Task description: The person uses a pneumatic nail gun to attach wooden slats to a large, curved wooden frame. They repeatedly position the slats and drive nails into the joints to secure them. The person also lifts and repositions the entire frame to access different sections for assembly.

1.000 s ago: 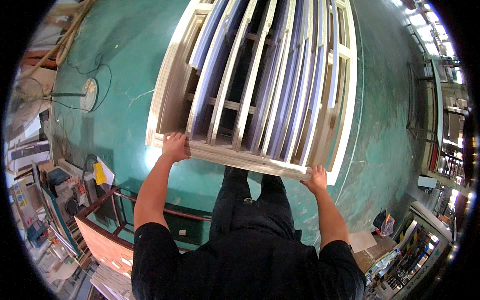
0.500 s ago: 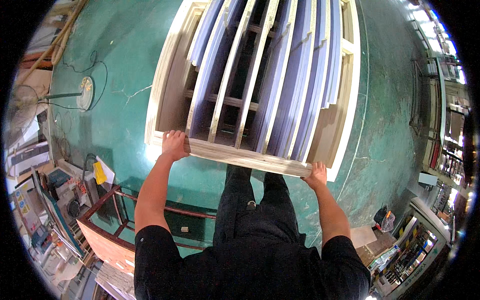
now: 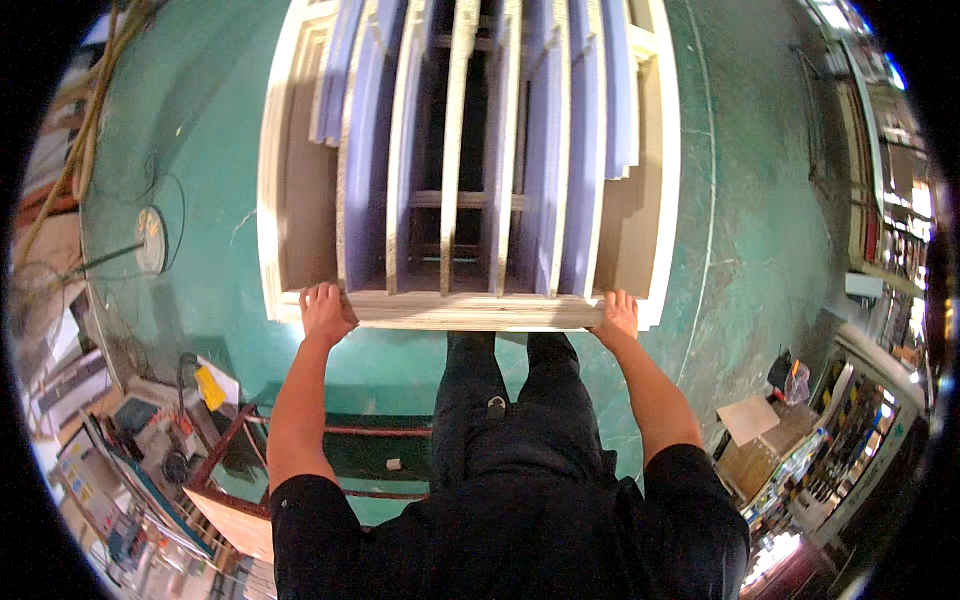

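In front of my legs stands a large pale wooden frame (image 3: 470,312), layered like plywood along its near edge. Several upright purple-blue panels (image 3: 365,150) with raw light edges stand in rows inside it, gaps between them. My left hand (image 3: 326,314) grips the near edge close to its left corner, fingers curled over the top. Near the right corner, my right hand (image 3: 617,318) holds the same edge in the same way. Both thumbs lie against the near face. The undersides of the frame and its far end are out of sight.
Behind my left arm is a dark red metal frame (image 3: 375,431) with a wooden panel. A round-based stand (image 3: 150,240) with a cable is on the green floor (image 3: 200,110) at left. Tools and boards crowd the lower left; a cardboard piece (image 3: 748,420) lies at lower right.
The wooden frame has swung round and shifted left in view, its near edge now almost level. Both hands have stayed on that edge; the right one now sits higher in view.
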Demonstrator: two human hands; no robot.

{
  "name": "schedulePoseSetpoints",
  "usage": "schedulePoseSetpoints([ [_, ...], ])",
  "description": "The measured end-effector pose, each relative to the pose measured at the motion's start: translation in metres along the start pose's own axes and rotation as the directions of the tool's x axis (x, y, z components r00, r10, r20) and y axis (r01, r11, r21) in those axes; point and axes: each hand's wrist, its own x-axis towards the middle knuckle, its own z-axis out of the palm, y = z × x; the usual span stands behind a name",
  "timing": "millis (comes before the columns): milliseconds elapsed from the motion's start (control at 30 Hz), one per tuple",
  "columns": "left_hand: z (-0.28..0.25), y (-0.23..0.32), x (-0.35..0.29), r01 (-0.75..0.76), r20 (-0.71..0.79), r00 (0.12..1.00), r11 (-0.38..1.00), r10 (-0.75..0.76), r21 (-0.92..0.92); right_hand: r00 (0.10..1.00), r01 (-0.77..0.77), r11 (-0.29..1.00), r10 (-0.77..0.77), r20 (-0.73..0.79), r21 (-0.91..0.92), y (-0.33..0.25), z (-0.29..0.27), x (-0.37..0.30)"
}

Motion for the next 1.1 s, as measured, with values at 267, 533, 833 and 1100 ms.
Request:
schedulePoseSetpoints([
  [267, 0.004, -0.087, 0.020, 0.244, -0.310, 0.876, 0.895, -0.368, -0.374, 0.893, -0.246, 0.919, 0.338, -0.296, 0.309, 0.067, 0.006, 0.019],
  [533, 0.029, -0.133, 0.080, 0.538, 0.170, 0.779, 0.505, -0.603, -0.675, 0.683, -0.669, 0.536, 0.717, 0.140, 0.515, 0.111, 0.035, 0.069],
  [833, 0.014, -0.110, 0.089, 0.603, -0.008, 0.746, 0.680, -0.666, -0.418, 0.635, -0.728, 0.586, 0.772, 0.029, 0.354, 0.095, 0.026, 0.071],
  [1100, 0.007, -0.111, 0.080, 0.650, -0.058, 0.742, 0.738, -0.668, -0.183, 0.698, -0.665, 0.621, 0.714, 0.051, 0.414, 0.111, 0.045, 0.076],
])
